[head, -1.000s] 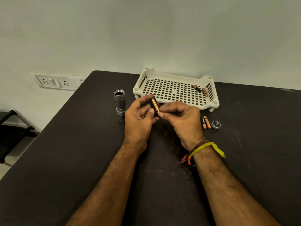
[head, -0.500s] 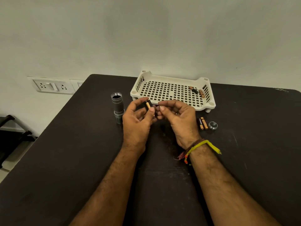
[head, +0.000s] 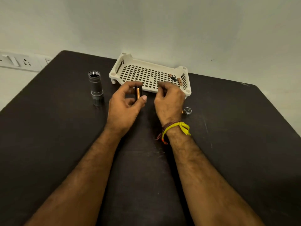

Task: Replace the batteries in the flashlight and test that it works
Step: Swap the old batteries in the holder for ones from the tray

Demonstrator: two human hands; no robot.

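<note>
A: What moved?
B: The hands have parted; the right hand [head: 168, 101] has pulled right, away from the holder [head: 138, 92].
A: Grips?
B: The left hand [head: 124, 106] pinches the holder upright between thumb and fingers. The right's fingers are curled; whether it holds anything, I cannot tell.
A: The flashlight [head: 96, 86]?
B: Standing left of the hands, open-topped; the cap [head: 187, 110] lies right, the tray [head: 151, 66] far behind.

Glossy metal flashlight [head: 96, 86], matt table [head: 228, 128]

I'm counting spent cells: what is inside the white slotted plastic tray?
Inside the white slotted plastic tray, by its right wall, lie small copper-and-black batteries, apparently two. The right hand covers part of the near edge.
</note>
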